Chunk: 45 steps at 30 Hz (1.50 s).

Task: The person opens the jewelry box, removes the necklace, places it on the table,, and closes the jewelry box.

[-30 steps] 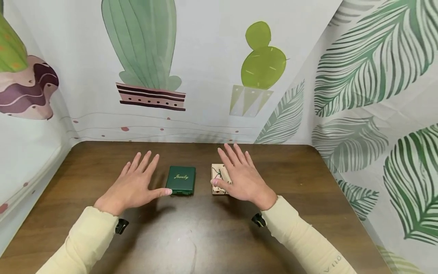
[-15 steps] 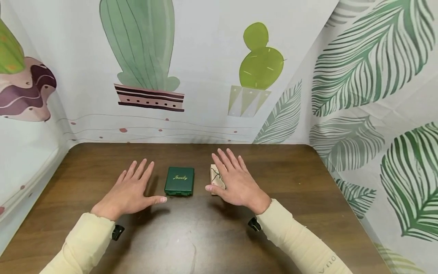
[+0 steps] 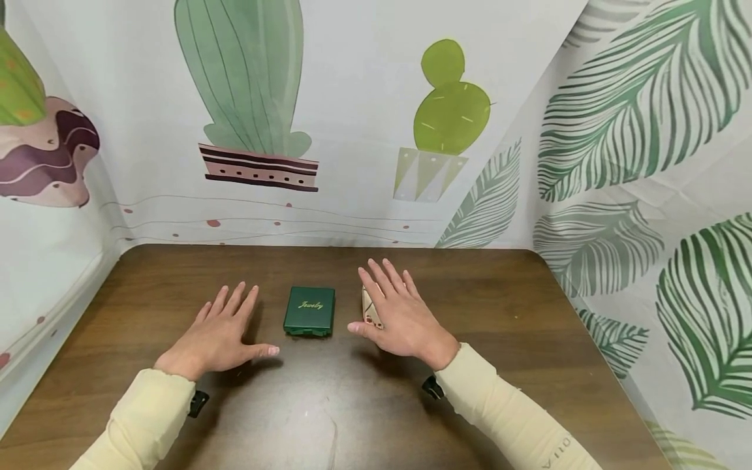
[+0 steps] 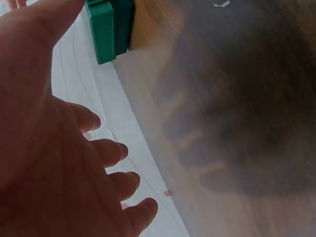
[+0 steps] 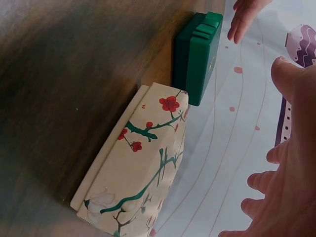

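A dark green jewelry box [image 3: 309, 309], with gold "Jewelry" lettering on its lid, lies closed on the brown table. To its right is a cream box [image 5: 143, 158] printed with red blossoms and teal branches; in the head view my right hand covers most of it. That right hand [image 3: 402, 320] hovers palm down over the cream box, fingers spread and thumb pointing left. My left hand [image 3: 214, 333] is held over the table left of the green box, fingers straight, its shadow cast on the wood below. Neither hand holds anything.
The wooden table [image 3: 329, 405] has rounded far corners. A white cloth [image 3: 352, 98] printed with cacti and leaves hangs behind it and along both sides. Black straps [image 3: 198, 403] show at both wrists, below cream sleeves.
Both hands have drawn slightly back toward the person and a little left. My left thumb has moved away from the green box. Both boxes stay where they were.
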Motion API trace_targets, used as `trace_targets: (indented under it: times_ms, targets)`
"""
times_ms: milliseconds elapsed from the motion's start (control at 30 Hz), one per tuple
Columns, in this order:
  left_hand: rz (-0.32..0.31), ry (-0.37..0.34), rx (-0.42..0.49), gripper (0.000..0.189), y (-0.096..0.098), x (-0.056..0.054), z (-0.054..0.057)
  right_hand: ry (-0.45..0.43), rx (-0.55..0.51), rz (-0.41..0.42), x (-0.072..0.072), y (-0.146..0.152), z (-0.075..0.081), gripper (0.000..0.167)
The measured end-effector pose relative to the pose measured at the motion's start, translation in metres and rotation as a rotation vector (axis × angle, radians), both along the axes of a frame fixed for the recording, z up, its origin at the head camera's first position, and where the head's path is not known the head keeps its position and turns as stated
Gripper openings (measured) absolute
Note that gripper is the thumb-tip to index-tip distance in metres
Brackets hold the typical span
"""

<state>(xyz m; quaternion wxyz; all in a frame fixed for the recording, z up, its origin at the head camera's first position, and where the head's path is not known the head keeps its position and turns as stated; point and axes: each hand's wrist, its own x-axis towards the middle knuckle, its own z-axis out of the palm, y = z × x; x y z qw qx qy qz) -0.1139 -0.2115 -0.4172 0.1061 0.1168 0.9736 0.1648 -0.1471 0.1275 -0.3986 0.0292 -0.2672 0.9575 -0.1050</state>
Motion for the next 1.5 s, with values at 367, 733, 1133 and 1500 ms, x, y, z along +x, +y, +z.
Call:
trace_targets:
  times_ms: [367,733,1133,1500]
  targets:
    - [0.022,-0.058,-0.015,0.126,-0.009,0.002,-0.008,0.018,0.025,0.022,-0.001,-0.007,-0.003,0.096]
    - [0.02,-0.073,-0.003,0.126,-0.011,0.003,-0.012,0.024,0.041,0.042,-0.002,-0.013,-0.004,0.096]
    - [0.004,-0.063,-0.003,0.123,-0.01,0.003,-0.012,0.015,0.055,0.057,-0.003,-0.021,-0.007,0.097]
    - [-0.021,-0.024,0.021,0.12,-0.004,0.0,-0.009,0.0,0.078,0.084,-0.003,-0.027,-0.009,0.095]
